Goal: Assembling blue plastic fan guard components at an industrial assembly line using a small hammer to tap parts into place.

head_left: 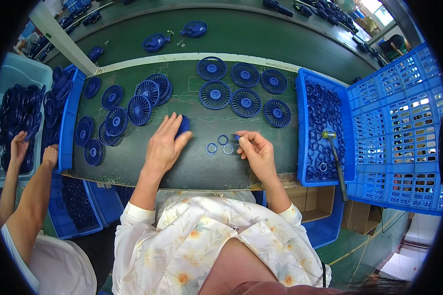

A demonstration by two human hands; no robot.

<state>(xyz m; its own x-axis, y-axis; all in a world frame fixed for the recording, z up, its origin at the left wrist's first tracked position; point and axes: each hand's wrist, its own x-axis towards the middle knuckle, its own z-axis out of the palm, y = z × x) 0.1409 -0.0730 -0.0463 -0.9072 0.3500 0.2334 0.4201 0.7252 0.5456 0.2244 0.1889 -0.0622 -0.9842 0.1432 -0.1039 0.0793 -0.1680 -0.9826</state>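
Observation:
My left hand [161,147] is over the bench, its fingers and thumb around a blue round cover [183,126] that it partly hides. To the right, my right hand [257,151] pinches a small blue ring [237,137] between thumb and fingertips. Between my hands lie three small rings: a blue ring [222,139], another blue one [211,148] and a paler, silvery ring [228,149]. Beyond them, several blue round fan grilles [214,95] lie in two rows. More grilles [139,110], some overlapping, are spread to the left of my left hand.
A blue bin [301,125] of small rings stands at right, with a hammer [337,164] across its edge. Beside it is a tilted blue crate [379,132]. At left, a co-worker's hands [18,147] reach into bins of blue parts. A conveyor [241,37] runs behind the bench.

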